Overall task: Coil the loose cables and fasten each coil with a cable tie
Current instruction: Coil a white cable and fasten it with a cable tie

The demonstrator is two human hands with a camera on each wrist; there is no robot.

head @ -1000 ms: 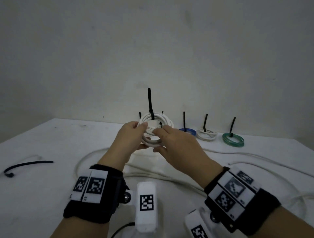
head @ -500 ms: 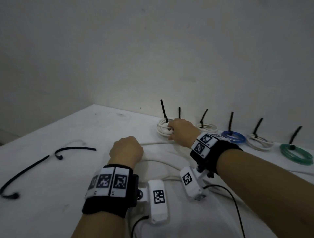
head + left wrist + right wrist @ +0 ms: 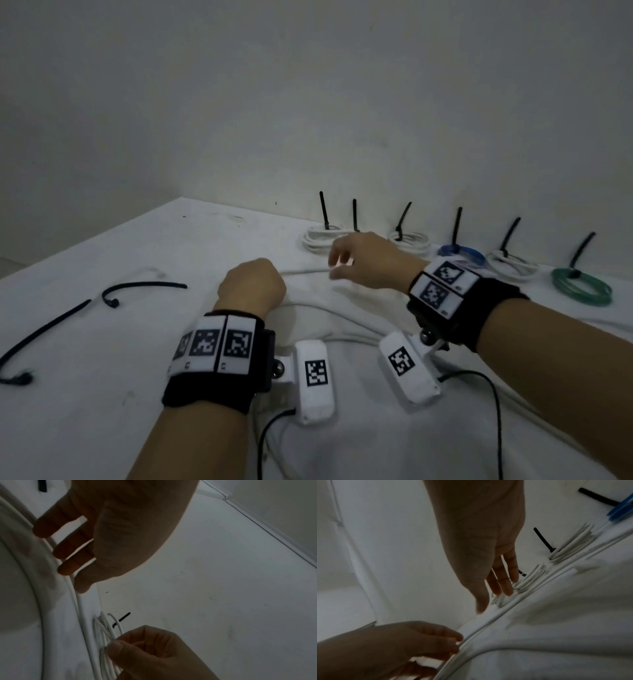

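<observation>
Several tied coils line the back wall. The leftmost white coil lies flat, its black cable tie standing up. My right hand hovers just in front of it, fingers fairly straight and holding nothing; in the right wrist view its fingertips are close to that white coil. My left hand is low over the loose white cable. Its loosely bent fingers touch this loose cable without closing round it.
Further right along the wall lie a white coil, a blue coil, another white coil and a green coil. Two loose black cable ties lie at the left. More loose white cable runs under my right arm.
A second ago both hands held the white coil up. It now lies at the wall, and my right hand has let go and drawn back slightly. My left hand dropped onto the loose cable.
</observation>
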